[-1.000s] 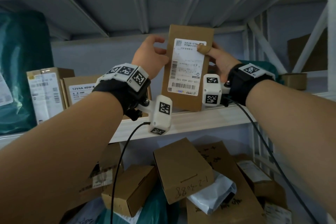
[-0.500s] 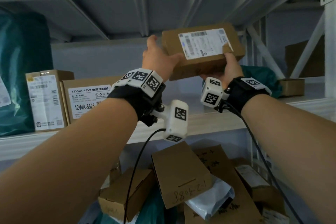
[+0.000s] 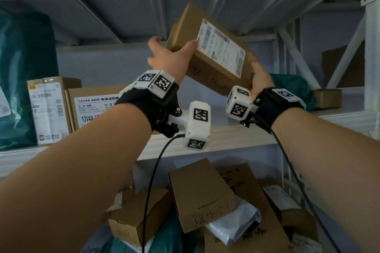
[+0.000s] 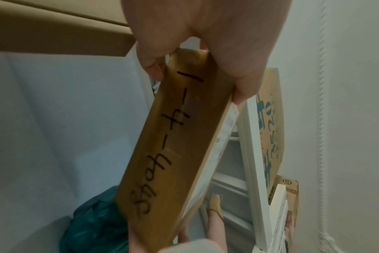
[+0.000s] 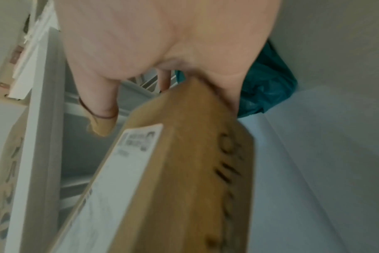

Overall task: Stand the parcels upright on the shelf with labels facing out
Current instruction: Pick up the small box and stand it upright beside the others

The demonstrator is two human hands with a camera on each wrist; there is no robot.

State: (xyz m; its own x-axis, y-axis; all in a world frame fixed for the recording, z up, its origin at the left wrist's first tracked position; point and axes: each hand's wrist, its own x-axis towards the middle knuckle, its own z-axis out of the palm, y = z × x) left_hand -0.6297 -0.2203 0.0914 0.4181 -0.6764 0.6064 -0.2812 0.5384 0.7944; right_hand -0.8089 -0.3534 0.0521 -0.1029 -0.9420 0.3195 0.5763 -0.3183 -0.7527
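You hold the cardboard parcel (image 3: 209,51) tilted in the air above the shelf (image 3: 236,135), label toward you, probably to check its orientation; your left hand (image 3: 168,59) pinches its upper end, your right hand (image 3: 260,80) cups the lower corner. Only the left wrist view reads the handwritten code (image 4: 162,142) on its narrow edge

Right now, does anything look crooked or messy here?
Yes. The flat brown cardboard parcel with the white label is tilted in mid-air, held by the left hand and right hand, not standing on the white shelf. Below, brown cardboard boxes lie jumbled at odd angles.
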